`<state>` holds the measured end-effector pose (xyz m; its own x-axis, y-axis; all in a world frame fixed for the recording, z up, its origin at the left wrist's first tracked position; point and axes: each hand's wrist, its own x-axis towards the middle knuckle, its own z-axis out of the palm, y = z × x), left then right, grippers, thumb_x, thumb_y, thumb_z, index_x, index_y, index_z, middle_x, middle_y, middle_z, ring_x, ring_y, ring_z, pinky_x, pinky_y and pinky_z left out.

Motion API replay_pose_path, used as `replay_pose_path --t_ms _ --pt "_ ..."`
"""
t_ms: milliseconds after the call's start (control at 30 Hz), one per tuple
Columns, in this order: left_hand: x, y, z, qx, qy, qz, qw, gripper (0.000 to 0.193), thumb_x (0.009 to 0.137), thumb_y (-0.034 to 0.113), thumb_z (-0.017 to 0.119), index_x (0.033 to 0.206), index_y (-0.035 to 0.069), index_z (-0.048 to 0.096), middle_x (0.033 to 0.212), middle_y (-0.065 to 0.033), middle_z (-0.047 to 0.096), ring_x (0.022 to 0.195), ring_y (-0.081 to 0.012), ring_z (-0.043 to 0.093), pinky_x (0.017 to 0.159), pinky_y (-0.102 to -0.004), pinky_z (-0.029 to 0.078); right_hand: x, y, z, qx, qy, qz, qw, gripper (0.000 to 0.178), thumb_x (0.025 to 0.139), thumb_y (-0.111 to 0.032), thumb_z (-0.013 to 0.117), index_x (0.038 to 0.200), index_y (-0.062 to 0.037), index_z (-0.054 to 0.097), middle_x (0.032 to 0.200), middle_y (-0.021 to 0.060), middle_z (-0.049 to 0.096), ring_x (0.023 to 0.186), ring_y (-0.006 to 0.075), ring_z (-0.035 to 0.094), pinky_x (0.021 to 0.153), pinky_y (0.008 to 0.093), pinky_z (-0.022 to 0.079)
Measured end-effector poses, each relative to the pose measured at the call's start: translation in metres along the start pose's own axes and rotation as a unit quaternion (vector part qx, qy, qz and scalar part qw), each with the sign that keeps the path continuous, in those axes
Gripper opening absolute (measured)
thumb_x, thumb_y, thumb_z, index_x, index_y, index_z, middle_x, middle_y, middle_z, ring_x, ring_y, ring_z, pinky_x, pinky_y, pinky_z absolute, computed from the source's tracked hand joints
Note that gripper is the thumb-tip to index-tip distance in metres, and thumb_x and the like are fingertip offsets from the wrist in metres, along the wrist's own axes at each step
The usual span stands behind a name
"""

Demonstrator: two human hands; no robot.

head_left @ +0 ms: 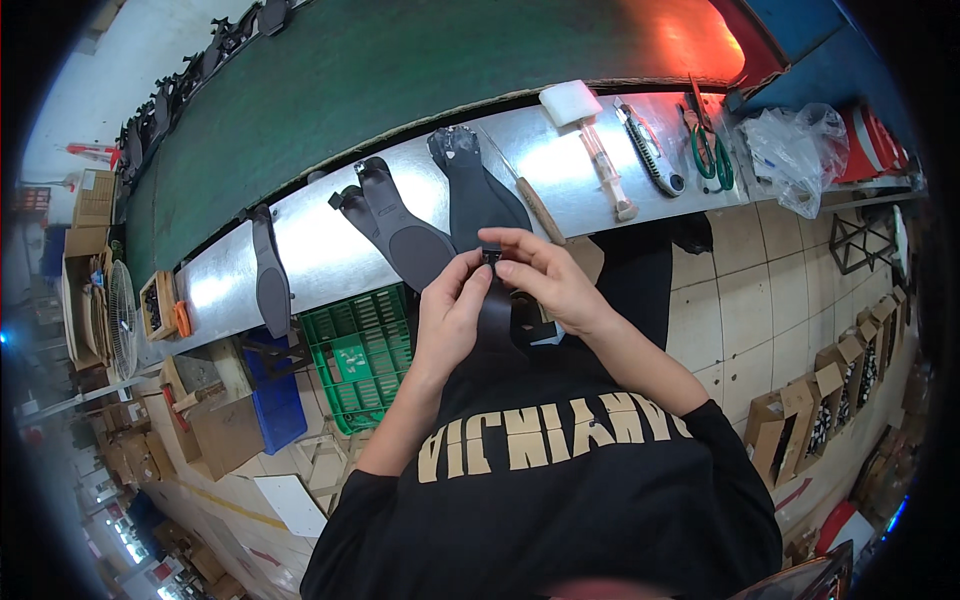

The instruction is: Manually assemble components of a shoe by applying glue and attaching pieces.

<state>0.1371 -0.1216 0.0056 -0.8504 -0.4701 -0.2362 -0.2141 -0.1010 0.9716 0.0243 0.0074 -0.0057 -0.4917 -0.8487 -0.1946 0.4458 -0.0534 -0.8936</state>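
Just off near edge of metal ledge, dark strap-like part was held upright between both hands, small end uppermost. Left hand was closed in pinch on that end, thumb beside bent forefinger. Right hand was half closed, thumb and fingertips gripping same end from its right. On ledge, beyond hands, lay black paddle-shaped piece and wooden-handled tool.
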Motion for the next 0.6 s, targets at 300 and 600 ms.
replay_pose_path --t_ms 300,600 --pt "0.005 0.006 0.005 0.034 -0.023 0.013 0.999 0.027 0.097 0.013 0.055 0.116 -0.003 0.064 0.097 -0.0053 0.07 0.089 -0.0094 0.061 0.08 -0.0245 0.048 -0.002 0.0 -0.009 -0.004 0.036 -0.033 0.999 0.039 0.097 -0.008 0.056 0.136 -0.0029 0.054 0.121 0.0051 0.059 0.105 0.0091 0.055 0.086 0.0234 0.046" --pt "0.002 0.004 -0.005 -0.046 -0.027 -0.058 0.997 0.029 0.097 0.01 0.052 0.118 -0.006 0.064 0.103 -0.0085 0.071 0.096 -0.0126 0.063 0.089 -0.0253 0.046 0.0 -0.073 -0.124 -0.54 0.364 -0.298 0.698 0.024 0.085 -0.006 0.062 0.108 -0.0046 0.071 0.1 0.0144 0.071 0.095 0.0332 0.063 0.085 0.0402 0.049"
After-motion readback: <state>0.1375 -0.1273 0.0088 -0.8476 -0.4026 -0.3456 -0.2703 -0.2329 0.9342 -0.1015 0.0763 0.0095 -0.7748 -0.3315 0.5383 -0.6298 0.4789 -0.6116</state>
